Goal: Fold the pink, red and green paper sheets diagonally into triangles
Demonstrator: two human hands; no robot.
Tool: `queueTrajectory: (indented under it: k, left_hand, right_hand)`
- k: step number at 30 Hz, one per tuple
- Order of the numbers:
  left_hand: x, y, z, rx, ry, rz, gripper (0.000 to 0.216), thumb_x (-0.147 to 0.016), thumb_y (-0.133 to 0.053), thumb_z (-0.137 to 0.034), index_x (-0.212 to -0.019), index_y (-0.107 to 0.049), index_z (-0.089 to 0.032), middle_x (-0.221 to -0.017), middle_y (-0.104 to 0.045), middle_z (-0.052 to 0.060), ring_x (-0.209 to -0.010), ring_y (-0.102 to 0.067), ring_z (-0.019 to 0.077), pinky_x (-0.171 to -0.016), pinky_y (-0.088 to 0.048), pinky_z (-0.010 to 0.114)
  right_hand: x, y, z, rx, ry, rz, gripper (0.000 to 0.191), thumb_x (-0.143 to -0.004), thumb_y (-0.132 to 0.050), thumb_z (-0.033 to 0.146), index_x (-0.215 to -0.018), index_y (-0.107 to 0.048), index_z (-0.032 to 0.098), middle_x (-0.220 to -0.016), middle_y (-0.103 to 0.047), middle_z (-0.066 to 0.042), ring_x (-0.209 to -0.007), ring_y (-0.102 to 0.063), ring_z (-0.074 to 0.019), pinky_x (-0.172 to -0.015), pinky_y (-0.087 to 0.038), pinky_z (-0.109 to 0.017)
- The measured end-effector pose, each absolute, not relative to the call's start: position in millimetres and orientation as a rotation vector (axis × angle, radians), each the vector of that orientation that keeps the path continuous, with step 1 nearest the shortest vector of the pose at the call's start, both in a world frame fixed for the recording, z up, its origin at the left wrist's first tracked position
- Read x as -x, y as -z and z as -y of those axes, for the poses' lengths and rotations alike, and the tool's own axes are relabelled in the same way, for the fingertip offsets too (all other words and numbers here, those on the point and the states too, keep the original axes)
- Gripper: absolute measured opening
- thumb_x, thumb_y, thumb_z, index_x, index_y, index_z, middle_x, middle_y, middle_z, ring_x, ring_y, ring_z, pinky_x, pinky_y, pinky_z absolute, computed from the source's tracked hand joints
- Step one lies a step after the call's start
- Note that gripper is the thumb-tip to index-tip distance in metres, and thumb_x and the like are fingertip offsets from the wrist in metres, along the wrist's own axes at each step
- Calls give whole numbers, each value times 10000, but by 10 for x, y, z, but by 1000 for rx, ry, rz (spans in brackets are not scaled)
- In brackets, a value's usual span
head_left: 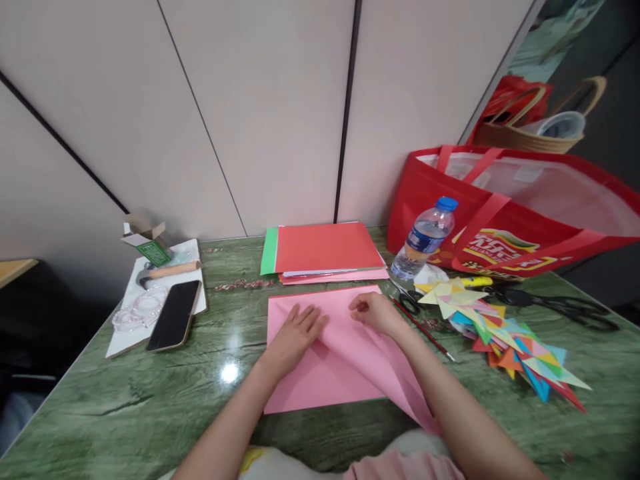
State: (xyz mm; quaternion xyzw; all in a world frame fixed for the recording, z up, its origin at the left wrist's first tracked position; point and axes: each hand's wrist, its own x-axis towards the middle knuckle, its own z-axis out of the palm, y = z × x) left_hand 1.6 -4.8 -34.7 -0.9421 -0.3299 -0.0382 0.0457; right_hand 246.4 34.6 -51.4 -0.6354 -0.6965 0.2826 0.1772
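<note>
A pink sheet of paper (320, 373) lies on the green marble-patterned table (125, 400) in front of me. Its near right corner is folded up and over toward the far edge. My left hand (295, 333) lies flat on the sheet's left part with fingers stretched out. My right hand (375, 312) has its fingers curled on the folded-over flap near the sheet's far right corner.
A stack of coloured paper (325, 250) with a red top sheet lies behind. A water bottle (424, 238), a red bag (510, 207), scissors (565, 305), folded colourful paper shapes (505, 333) sit at right. A phone (175, 315), beads (137, 308), hammer (167, 271), small box (147, 241) sit left.
</note>
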Motion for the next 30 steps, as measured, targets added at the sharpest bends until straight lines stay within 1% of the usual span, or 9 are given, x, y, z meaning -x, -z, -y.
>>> queueTrajectory:
  k: [3,6,11,16,18,20,22,26,30]
  left_hand:
    - [-5,351,40,2854,117,1023,442,-892,-372,-59,-1327,-404,-126,-1341,-514,150,-1273,-435,254,-1064,-322,488]
    - [71,356,-10,2813,157,1070,455,-874,-369,-41,-1318,-415,-127,-1329,-526,151,-1279,-429,241,-1067,-317,478]
    - [120,342,-13,2760,150,1163,475,-841,-378,-25,-1308,-427,-96,-1336,-503,195,-1277,-426,281,-1044,-336,510]
    - [-53,333,140,2791,72,1206,498,-846,-387,-19,-1330,-407,-135,-1370,-469,186,-1303,-386,291,-1056,-309,531]
    - [-106,353,182,2814,75,1238,482,-862,-452,-85,-1335,-404,-164,-1389,-447,182,-1315,-358,318,-1049,-294,575]
    - [-116,382,197,2839,114,1281,483,-857,-546,-216,-1324,-420,-195,-1391,-444,182,-1318,-342,352,-1031,-294,614]
    - [-84,410,191,2851,174,1325,500,-839,-587,-319,-1306,-443,-214,-1374,-461,185,-1315,-340,367,-1017,-316,615]
    - [22,461,172,2795,280,1426,404,-883,-519,-294,-1276,-477,-210,-1348,-482,185,-1310,-356,347,-1003,-378,562]
    - [67,528,180,2737,291,1513,388,-871,-540,-312,-1243,-508,-205,-1335,-490,187,-1305,-348,380,-985,-378,600]
  right_hand:
    - [-2441,461,-337,1786,-798,1979,155,-657,-648,188,-790,-725,178,-729,-708,-31,-677,-631,-154,-603,-422,-230]
    - [-2357,367,-355,1753,-793,1986,158,-687,-624,185,-805,-728,172,-754,-716,-43,-707,-639,-162,-622,-429,-234]
    - [-2246,294,-367,1714,-774,1989,171,-697,-615,160,-818,-733,186,-828,-731,-49,-756,-650,-166,-677,-441,-241]
    - [-2349,425,-297,1748,-787,1942,144,-692,-616,155,-785,-722,179,-743,-724,-42,-680,-638,-166,-624,-436,-248]
    - [-2391,488,-275,1731,-809,1919,135,-707,-608,173,-790,-714,182,-763,-727,-34,-670,-635,-156,-621,-442,-240]
    - [-2405,534,-263,1710,-827,1898,134,-725,-594,195,-801,-704,187,-785,-728,-27,-675,-637,-148,-627,-449,-232]
    - [-2399,560,-257,1697,-827,1889,132,-734,-578,211,-792,-694,191,-756,-719,-21,-667,-633,-147,-626,-446,-234]
    - [-2388,558,-235,1669,-864,1938,112,-722,-546,221,-716,-657,204,-657,-673,-1,-605,-603,-140,-580,-416,-231]
    - [-2406,535,-204,1698,-917,1954,119,-737,-531,246,-775,-641,220,-667,-651,9,-591,-585,-135,-571,-411,-233]
